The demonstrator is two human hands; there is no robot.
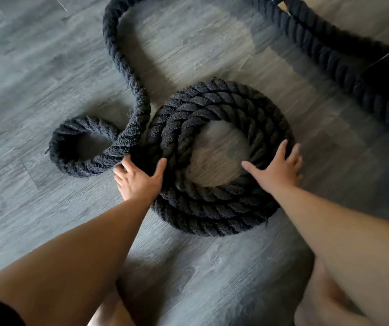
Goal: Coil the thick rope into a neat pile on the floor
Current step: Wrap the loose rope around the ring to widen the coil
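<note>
Risks tugging coil point(212, 215) askew with left grip point(139, 178) curled round rope point(127, 67) at 9 o'clock, right grip point(277, 167) spread at 3.

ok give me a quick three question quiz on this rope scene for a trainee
1. True or false: the right hand lies flat, fingers spread, on the coiled thick black twisted rope.
2. The small loose loop lies: A) beside the left hand B) beside the right hand C) out of view.
3. What surface carries the rope?
Key: 1 true; 2 A; 3 the grey wood-plank floor.
</note>
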